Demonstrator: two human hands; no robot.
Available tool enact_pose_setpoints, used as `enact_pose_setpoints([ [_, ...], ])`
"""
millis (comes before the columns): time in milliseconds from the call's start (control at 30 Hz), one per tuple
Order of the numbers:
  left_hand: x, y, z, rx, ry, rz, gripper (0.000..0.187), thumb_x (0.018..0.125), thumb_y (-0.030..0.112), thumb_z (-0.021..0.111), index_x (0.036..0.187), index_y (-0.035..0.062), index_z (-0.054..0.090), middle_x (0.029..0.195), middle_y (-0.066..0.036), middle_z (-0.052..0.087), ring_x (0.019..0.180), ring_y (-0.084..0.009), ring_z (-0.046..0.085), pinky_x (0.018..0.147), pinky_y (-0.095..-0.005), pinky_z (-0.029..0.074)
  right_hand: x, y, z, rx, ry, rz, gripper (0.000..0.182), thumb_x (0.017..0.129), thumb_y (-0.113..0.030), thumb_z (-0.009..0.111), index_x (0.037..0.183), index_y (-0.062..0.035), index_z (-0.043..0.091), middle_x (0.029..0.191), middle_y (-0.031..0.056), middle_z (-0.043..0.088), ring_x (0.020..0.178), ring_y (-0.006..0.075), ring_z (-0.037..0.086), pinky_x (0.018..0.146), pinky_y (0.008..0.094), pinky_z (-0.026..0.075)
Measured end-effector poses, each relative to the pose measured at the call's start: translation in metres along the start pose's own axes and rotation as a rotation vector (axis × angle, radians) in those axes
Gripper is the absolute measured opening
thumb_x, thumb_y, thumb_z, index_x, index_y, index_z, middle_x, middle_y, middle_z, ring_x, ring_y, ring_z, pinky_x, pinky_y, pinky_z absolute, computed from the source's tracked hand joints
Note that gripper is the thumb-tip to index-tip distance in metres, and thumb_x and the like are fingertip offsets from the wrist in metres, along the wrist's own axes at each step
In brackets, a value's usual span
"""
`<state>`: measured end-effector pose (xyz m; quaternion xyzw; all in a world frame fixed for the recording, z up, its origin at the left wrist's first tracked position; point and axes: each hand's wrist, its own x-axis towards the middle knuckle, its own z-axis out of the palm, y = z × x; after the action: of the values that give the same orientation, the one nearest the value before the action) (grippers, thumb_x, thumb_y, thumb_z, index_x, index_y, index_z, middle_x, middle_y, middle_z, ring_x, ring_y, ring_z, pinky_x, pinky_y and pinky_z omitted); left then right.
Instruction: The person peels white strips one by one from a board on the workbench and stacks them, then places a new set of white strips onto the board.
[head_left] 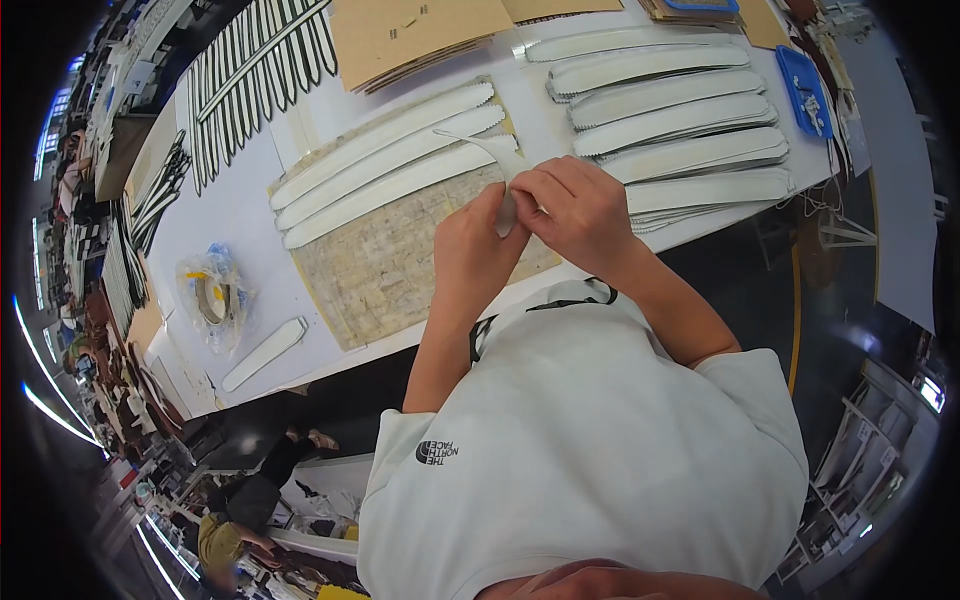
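Note:
My left hand (474, 243) and my right hand (578, 208) meet over the near edge of the table, both closed on one white strip (503, 157). It bends upward and to the left from between the fingers, and its lower part is partly hidden by them. Just beyond my left hand, several long white strips with zigzag-cut ends, among them a nearer strip (385, 191), lie side by side on a worn mottled board (380, 265). To the right of my right hand are stacks of similar white strips (690, 150).
Brown cardboard sheets (425, 35) lie at the back, beside dark-edged strips (255, 80). A blue tray (803, 90) with small items sits at right. On the left are a tape roll in plastic (212, 297) and a single strip (265, 354). Another person (235, 520) is behind.

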<state>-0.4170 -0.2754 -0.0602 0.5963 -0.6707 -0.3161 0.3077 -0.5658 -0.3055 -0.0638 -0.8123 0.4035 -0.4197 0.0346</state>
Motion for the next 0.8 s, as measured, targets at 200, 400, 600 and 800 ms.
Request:
enact_pose_setpoints([
  [200,0.004,-0.011,-0.014,-0.134,-0.083,-0.149,0.034,0.077,0.011,0.074,0.107,-0.0005,0.063,0.086,-0.009,0.069,0.077,-0.0111,0.064,0.068,-0.0256,0.049,-0.001,0.015,-0.022,0.247,0.115,0.44,0.009,0.079,-0.003,0.062,0.077,-0.0048,0.053,0.07,0.006,0.054,0.061,0.0198,0.056,0.055,0.0317,0.046],
  [400,0.011,-0.031,-0.05,-0.641,0.061,-0.129,0.051,0.08,0.006,0.073,0.125,-0.0046,0.052,0.103,-0.009,0.065,0.092,-0.0135,0.061,0.084,-0.0279,0.049,-0.081,0.066,-0.02,0.037,-0.389,0.468,0.007,0.085,-0.009,0.06,0.088,-0.0054,0.056,0.076,0.0068,0.058,0.066,0.0218,0.06,0.057,0.0304,0.048],
  [600,0.028,-0.012,-0.036,-0.728,-0.176,-0.005,0.057,0.079,0.004,0.074,0.129,-0.006,0.048,0.107,-0.009,0.062,0.096,-0.0146,0.059,0.085,-0.0294,0.048,-0.066,0.081,-0.044,0.946,-0.356,1.108,0.039,0.095,-0.036,0.055,0.118,-0.0039,0.055,0.093,0.0089,0.064,0.076,0.0154,0.064,0.064,0.0322,0.052],
  [800,0.052,0.004,0.045,-0.622,-0.796,-0.089,0.056,0.078,0.012,0.076,0.127,-0.0027,0.052,0.106,-0.006,0.062,0.094,-0.013,0.058,0.084,-0.0289,0.047,-0.056,0.092,-0.057,1.377,0.335,1.138,0.072,0.091,-0.019,0.061,0.145,0.0021,0.017,0.097,0.0123,0.063,0.084,0.0163,0.061,0.075,0.0296,0.051],
])
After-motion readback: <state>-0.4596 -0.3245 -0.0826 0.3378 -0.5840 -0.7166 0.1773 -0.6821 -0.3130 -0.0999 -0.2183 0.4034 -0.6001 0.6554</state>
